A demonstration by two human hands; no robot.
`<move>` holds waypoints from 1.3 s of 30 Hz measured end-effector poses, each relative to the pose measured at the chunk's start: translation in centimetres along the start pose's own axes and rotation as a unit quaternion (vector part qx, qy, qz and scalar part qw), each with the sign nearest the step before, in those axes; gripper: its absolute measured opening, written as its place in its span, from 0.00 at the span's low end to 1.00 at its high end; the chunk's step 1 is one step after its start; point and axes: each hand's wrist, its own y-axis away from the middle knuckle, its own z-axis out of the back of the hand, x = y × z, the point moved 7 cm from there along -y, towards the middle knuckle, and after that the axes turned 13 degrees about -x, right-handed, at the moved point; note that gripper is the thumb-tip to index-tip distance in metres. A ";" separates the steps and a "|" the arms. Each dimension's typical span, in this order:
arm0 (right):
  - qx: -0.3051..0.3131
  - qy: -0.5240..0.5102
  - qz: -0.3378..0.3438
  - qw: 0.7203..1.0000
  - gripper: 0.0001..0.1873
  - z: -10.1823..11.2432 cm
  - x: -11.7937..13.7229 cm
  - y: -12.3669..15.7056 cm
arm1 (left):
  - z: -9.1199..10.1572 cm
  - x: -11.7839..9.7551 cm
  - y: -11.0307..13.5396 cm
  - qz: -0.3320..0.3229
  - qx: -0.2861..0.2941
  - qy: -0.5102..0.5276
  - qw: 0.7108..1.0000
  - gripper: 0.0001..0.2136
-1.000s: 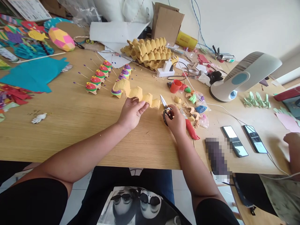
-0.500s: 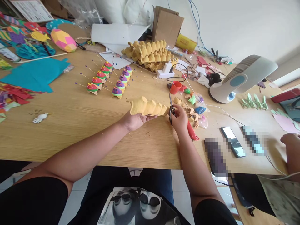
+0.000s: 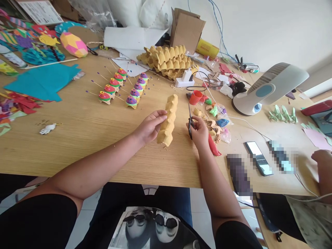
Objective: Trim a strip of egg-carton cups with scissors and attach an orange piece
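My left hand (image 3: 151, 128) grips a yellow egg carton strip (image 3: 169, 119) by its left side, with the strip's long side pointing away from me above the table. Wrapped around the handles of dark scissors (image 3: 191, 122), my right hand (image 3: 199, 130) is to the right of the strip and apart from it. The scissor blades point away from me. Just beyond that hand lie carton scraps (image 3: 213, 125) and crumpled coloured bits. A red curved object (image 3: 214, 145) lies beside my right wrist.
Two rows of painted carton pieces (image 3: 111, 86) with thin sticks stand at the back left. Stacked egg trays (image 3: 166, 62) lie behind. A red cup (image 3: 195, 97), a white fan (image 3: 267, 90) and phones (image 3: 258, 158) are rightward. Another person's hand (image 3: 321, 159) rests at the right edge.
My left hand has turned the carton strip from lying crosswise to pointing away from me, and it has moved away from the scissors. My right hand has barely moved.
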 end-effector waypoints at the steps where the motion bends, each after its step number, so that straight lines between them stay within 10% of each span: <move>1: 0.004 -0.003 -0.004 1.000 0.24 -0.1 0.0 0.1 | 0.0 0.0 0.0 -0.004 -0.006 0.005 1.000 0.10; 18: 0.070 -0.124 -0.158 0.977 0.31 -1.3 0.1 1.5 | 0.5 0.2 -0.5 0.013 -0.037 0.027 0.999 0.11; 39: 0.134 -0.083 -0.052 0.986 0.31 -2.6 1.4 2.8 | 0.4 -0.5 -0.1 -0.038 -0.029 0.000 0.999 0.26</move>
